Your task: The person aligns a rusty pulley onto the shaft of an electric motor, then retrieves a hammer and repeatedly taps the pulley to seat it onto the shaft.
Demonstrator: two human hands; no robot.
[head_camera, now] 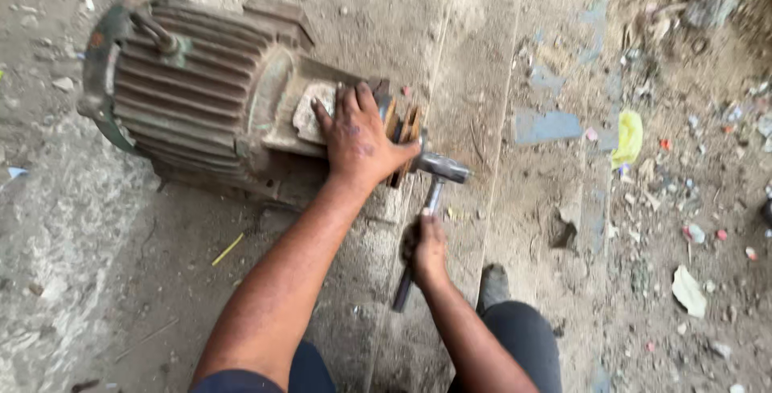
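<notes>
Striking step: left hand (359, 140), fingers spread, steadied the motor (201, 96); right hand (429, 250) gripped the hammer (430, 192) at its end. Next blow needed square aim.

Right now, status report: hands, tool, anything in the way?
Left hand flat on motor end. Right hand shut on hammer, head at the shaft end. Litter on ground, clear of work.
</notes>
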